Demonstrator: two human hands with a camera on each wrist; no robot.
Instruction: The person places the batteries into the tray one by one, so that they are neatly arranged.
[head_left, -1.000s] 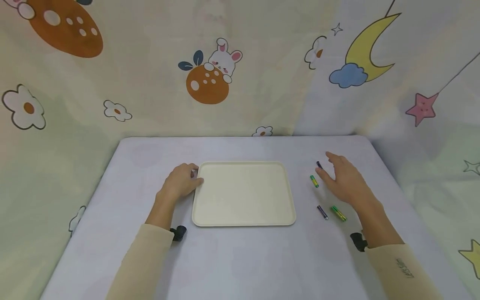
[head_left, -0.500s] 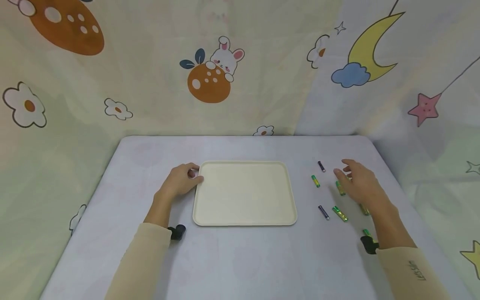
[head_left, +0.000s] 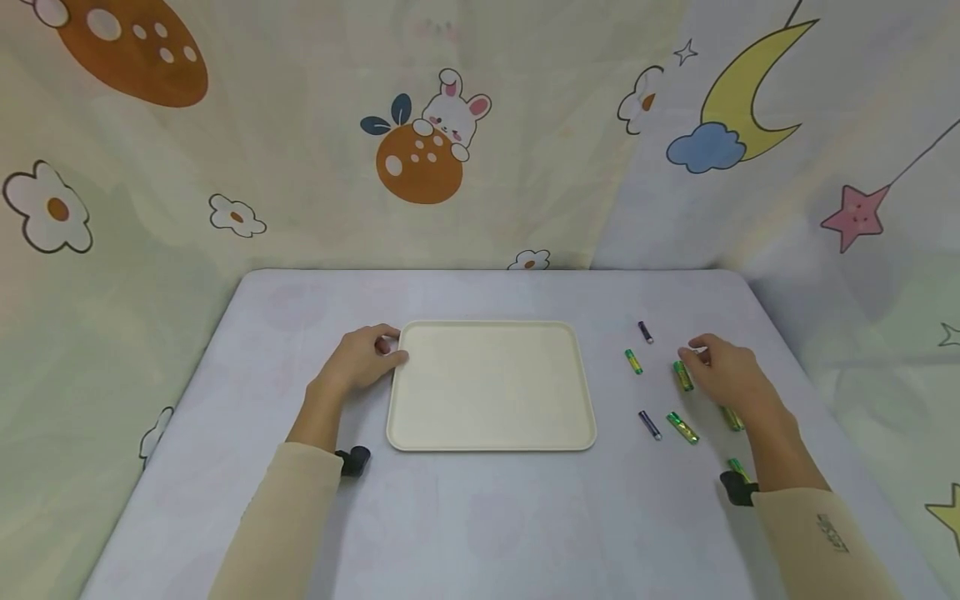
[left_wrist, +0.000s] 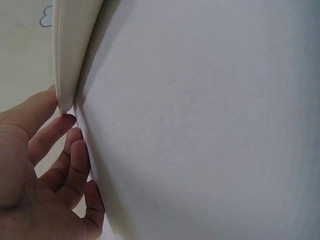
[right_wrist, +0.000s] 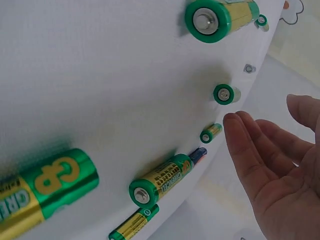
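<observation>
My left hand (head_left: 358, 360) pinches the left rim of a cream rectangular tray (head_left: 491, 387), which lies on the white table. In the left wrist view, thumb and index finger meet the tray's edge (left_wrist: 75, 55) while the other fingers curl loosely below. My right hand (head_left: 726, 373) hovers among scattered batteries, its fingers relaxed and holding nothing. A green-and-gold battery (head_left: 683, 376) lies just beside its fingertips. Nearer me is another green-and-gold battery (head_left: 682, 427). A smaller green battery (head_left: 633, 362) lies between a dark battery (head_left: 646, 332) and a second dark battery (head_left: 650, 425).
More green batteries lie near the right wrist, among them one battery (head_left: 732, 418) partly hidden by the forearm. Large green GP lettering shows on a close battery (right_wrist: 60, 187) in the right wrist view. A patterned cloth (head_left: 315, 150) hangs behind the table.
My right hand has moved right and towards me, uncovering several green batteries, and its thumb and fingertips have come closer together. The left hand and the tray have stayed in place.
</observation>
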